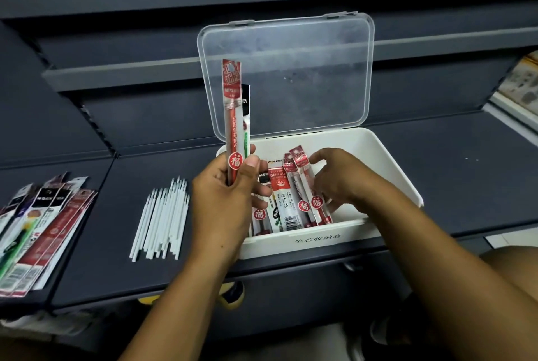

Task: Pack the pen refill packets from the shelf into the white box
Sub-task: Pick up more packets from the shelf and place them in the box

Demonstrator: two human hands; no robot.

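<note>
The white box stands open on the dark shelf, its clear lid raised behind it. Several refill packets lie inside. My left hand grips two upright packets at the box's left edge, a red one in front and a black-topped one behind. My right hand reaches into the box and pinches a red packet that leans on the others.
A fan of more refill packets lies on the shelf at the far left. A bundle of loose white refills lies between them and the box. Empty dark shelves rise behind. The shelf's front edge runs just below the box.
</note>
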